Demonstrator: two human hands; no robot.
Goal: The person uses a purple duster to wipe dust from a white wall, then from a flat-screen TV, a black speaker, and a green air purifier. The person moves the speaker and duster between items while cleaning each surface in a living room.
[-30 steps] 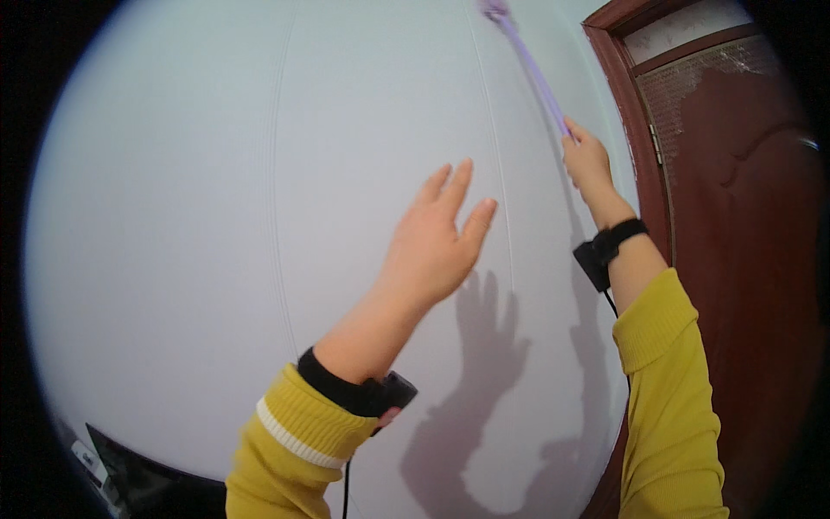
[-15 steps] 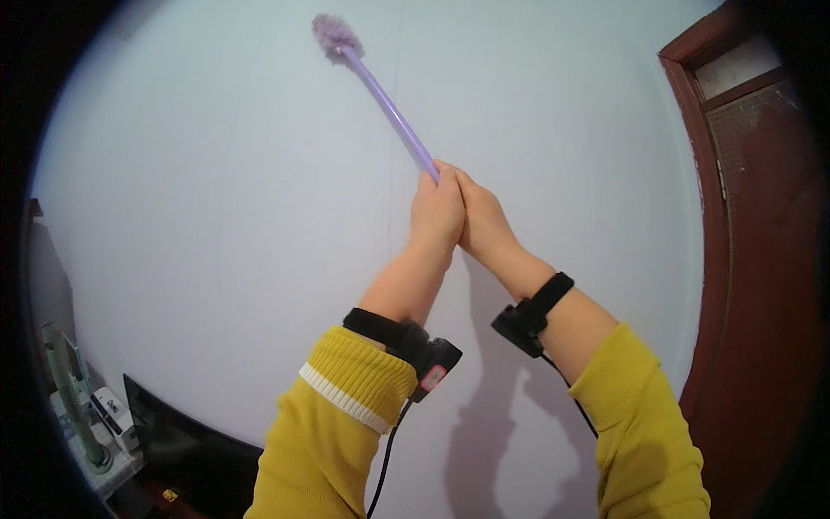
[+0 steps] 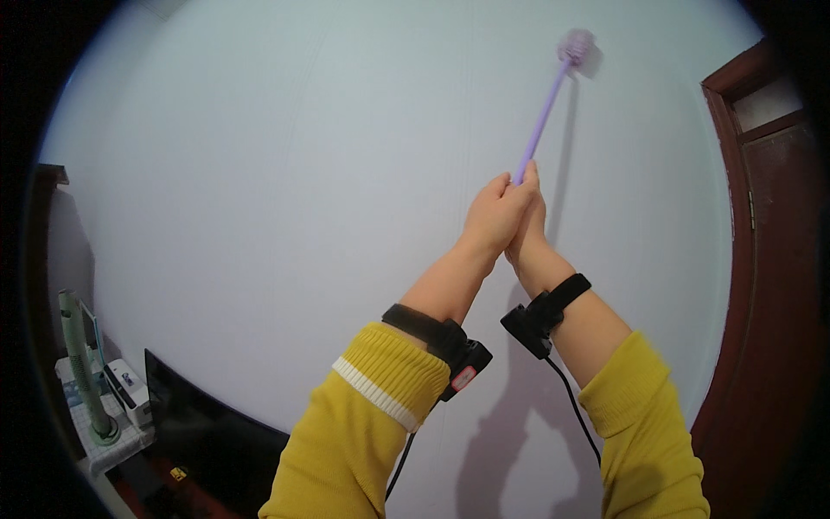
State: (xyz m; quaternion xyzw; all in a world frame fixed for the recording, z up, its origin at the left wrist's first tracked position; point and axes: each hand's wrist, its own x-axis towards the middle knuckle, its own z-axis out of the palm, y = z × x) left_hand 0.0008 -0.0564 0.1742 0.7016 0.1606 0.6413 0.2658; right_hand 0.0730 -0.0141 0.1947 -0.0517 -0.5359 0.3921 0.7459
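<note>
- Left hand (image 3: 496, 214): fingers closed round the duster (image 3: 543, 124), low on its handle (image 3: 528, 154); lies in front.
- Right hand (image 3: 533, 228): against the left and partly covered by it, closed on the same handle.
- Duster: one, purple; handle rises from between both hands, leaning right. Round head (image 3: 576, 48) uppermost, high at the wall (image 3: 346, 173). Head blurred; touching the wall or just off it, cannot tell.
- Stage, by judgement: under way. Done: two-handed grip taken, duster raised to the wall. Left: uncertain; no mark on the wall parts finished areas from unfinished.
- Wrists: black strap (image 3: 417, 325) on the left, black strap (image 3: 571, 295) on the right; yellow sleeves (image 3: 350, 432) below.
- Lower left: desk (image 3: 111, 455) with pale cloth, bearing green tube (image 3: 85, 372) and white box (image 3: 131, 400); dark screen (image 3: 212, 424) beside.
- Far right: red-brown door (image 3: 782, 285), framed, well apart from the hands.
</note>
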